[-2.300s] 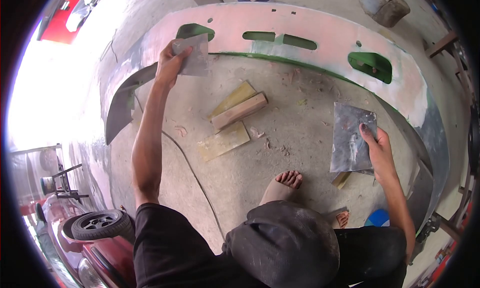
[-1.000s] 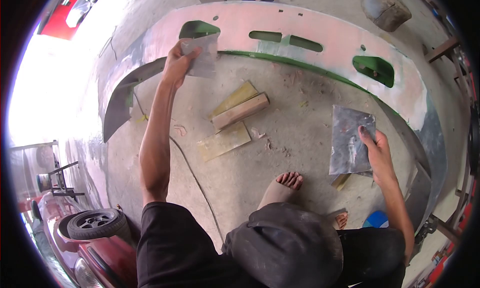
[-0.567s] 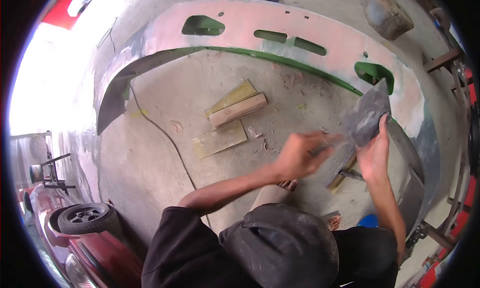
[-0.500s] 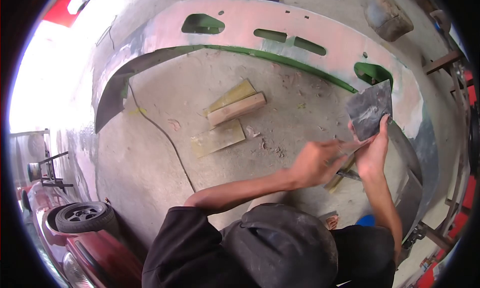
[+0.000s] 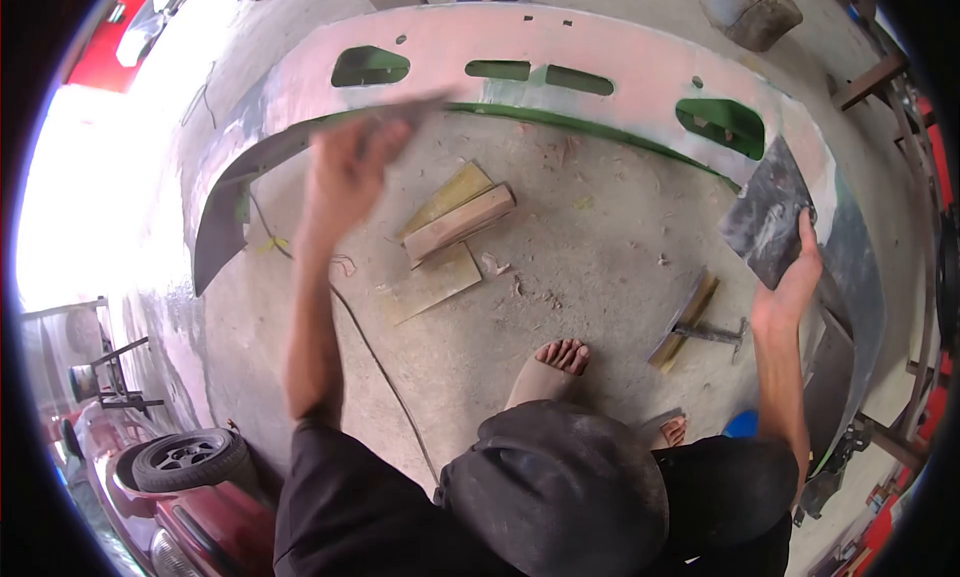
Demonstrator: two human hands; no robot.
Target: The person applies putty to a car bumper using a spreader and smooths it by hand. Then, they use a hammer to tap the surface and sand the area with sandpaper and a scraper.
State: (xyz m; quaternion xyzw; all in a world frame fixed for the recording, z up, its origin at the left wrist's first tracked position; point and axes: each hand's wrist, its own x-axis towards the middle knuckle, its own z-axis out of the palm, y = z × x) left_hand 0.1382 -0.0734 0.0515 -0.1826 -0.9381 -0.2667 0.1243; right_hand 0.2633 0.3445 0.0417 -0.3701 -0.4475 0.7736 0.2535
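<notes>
A black, soft-looking cap (image 5: 560, 477), scuffed with pale dust, covers the head. The shirt (image 5: 350, 507) is plain black, its sleeves short — both forearms are bare. Dark cloth (image 5: 730, 487) covers one knee. Left hand (image 5: 348, 167) and right hand (image 5: 790, 287) are ungloved — toes (image 5: 563, 355) uncovered.

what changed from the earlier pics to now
The left hand, holding a blurred thin sheet, swung from the dark plate up and left towards the pink panel. The right hand holds the plate higher and more tilted than at first. Neither let go. The wooden block stayed put.
</notes>
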